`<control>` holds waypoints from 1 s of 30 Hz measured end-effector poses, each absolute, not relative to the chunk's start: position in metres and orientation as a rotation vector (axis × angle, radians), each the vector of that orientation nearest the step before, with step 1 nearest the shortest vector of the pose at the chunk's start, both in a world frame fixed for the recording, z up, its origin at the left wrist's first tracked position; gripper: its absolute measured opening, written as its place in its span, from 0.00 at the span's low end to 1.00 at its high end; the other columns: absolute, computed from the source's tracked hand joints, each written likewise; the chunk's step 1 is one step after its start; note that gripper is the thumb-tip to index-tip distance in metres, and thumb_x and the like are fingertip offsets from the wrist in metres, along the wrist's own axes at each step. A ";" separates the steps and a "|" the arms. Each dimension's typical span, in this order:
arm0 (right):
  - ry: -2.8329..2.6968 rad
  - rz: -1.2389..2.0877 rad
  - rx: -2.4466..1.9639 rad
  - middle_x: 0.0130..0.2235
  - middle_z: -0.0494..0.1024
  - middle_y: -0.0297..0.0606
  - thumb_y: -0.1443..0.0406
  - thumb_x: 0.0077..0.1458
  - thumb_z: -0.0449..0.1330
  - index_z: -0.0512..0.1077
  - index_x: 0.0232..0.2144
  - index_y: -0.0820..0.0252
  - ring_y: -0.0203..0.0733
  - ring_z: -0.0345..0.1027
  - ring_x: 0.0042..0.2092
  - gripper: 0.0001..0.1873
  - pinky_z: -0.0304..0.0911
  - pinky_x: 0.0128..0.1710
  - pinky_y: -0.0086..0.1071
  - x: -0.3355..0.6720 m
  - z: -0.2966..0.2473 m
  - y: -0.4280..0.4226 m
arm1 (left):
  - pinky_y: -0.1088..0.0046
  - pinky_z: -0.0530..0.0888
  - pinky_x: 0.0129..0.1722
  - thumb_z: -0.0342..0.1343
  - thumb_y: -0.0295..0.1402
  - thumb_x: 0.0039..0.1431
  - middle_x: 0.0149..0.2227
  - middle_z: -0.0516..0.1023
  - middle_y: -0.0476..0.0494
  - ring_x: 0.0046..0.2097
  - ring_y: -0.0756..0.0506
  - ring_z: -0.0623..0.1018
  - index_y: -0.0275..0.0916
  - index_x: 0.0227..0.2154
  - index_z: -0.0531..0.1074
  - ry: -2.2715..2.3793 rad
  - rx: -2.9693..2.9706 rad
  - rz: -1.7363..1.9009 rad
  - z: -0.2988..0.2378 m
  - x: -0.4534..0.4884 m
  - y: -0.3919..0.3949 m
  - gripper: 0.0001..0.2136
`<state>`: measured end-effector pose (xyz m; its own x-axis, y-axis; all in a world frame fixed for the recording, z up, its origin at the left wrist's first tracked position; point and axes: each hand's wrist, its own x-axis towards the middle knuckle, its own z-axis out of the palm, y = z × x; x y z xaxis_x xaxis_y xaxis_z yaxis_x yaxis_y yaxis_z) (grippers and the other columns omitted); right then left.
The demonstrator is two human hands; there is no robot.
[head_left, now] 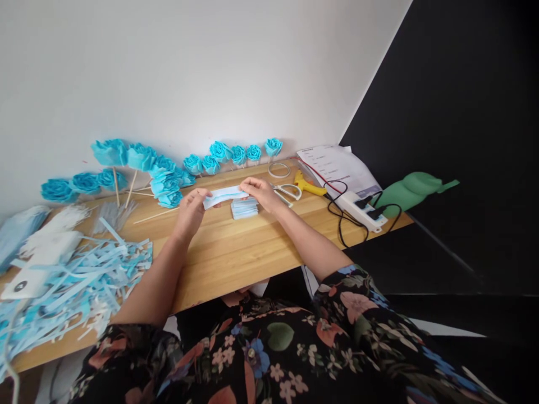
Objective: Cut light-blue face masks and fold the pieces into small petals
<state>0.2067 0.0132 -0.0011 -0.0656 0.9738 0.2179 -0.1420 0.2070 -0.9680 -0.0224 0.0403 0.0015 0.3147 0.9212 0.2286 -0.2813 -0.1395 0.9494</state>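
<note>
Left hand (192,209) and right hand (257,192), fingers closed, pinched opposite ends of a blue-and-white strip (225,196) near a pale stack (245,209); scissors (290,186) lay right of the stack.

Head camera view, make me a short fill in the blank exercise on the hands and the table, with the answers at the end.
1. The left hand and the right hand hold a strip of white and pale ____.
2. The glue gun is coloured ____.
3. The scissors lie nearer the person's ____ hand.
4. Loose cuttings cover the table's ____ side.

Missing words: blue; yellow; right; left.
</note>
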 end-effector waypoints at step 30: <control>-1.904 0.402 -1.184 0.33 0.79 0.38 0.58 0.63 0.56 0.78 0.35 0.57 0.40 0.69 0.35 0.13 0.59 0.40 0.32 0.195 0.007 -0.002 | 0.55 0.60 0.60 0.64 0.35 0.51 0.46 0.81 0.39 0.53 0.33 0.73 0.43 0.42 0.81 0.917 2.225 1.101 0.013 -0.020 0.032 0.13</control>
<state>0.1949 -0.0022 0.0071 -0.2039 0.8506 0.4846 0.5824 0.5033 -0.6383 -0.0198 0.0320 0.0126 0.4486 0.7455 0.4930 0.3499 -0.6541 0.6706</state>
